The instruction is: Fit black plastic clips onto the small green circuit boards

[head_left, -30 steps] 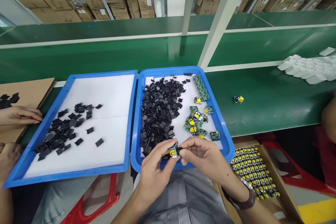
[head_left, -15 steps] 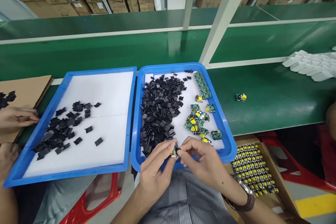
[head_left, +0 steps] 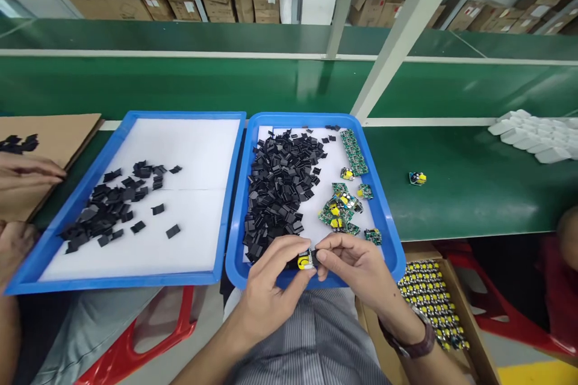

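My left hand (head_left: pixel 266 289) and my right hand (head_left: pixel 356 267) meet over the near rim of the right blue tray (head_left: pixel 388 222). Together they pinch a small circuit board with a yellow part (head_left: pixel 306 260), fingers closed round it. Just beyond lies a heap of small black plastic pieces (head_left: pixel 277 186) and a cluster of green circuit boards (head_left: pixel 341 210) in the same tray. A strip of green boards (head_left: pixel 353 152) lies at the tray's far right.
A second blue tray (head_left: pixel 112 138) on the left holds scattered black pieces (head_left: pixel 108 210). Another person's hands (head_left: pixel 27 171) rest on cardboard at far left. One loose board (head_left: pixel 418 178) lies on the green belt; white casings (head_left: pixel 537 132) at right; a box of yellow-topped boards (head_left: pixel 428 301) below.
My hands stay together on the small board, shifting slightly right and down in view. The camera has tilted a little; the other person's hand has moved up on the cardboard.
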Tool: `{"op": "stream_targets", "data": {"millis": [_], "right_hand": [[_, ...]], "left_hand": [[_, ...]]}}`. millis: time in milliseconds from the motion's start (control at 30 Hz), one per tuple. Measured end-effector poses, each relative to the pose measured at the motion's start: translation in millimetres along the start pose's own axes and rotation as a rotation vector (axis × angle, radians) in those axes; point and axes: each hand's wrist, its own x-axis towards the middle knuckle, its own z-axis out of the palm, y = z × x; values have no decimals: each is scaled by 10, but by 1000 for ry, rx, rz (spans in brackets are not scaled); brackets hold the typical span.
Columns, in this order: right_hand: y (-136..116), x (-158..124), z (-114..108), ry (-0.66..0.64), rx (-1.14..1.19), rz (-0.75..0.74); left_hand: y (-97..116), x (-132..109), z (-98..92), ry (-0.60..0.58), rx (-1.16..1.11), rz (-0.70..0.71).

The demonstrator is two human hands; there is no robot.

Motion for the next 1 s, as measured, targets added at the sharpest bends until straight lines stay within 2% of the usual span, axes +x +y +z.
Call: {"op": "stream_targets", "data": {"millis": [267, 433, 533, 733, 1000], "right_hand": [[-3, 5, -61, -73, -80, 105], [23, -2, -9, -32, -92, 95], [69, -3, 15, -54, -48, 108], [104, -25, -18, 2, -35, 80], [33, 20, -123, -59, -24, 185]], "left_hand": [[20, 20, 16, 12, -23, 92], [13, 15, 12, 54, -31, 123], [-3, 1, -1, 57, -65, 139], [-10, 1, 22, 30, -48, 120], [29, 59, 51, 55, -64, 104]]}}
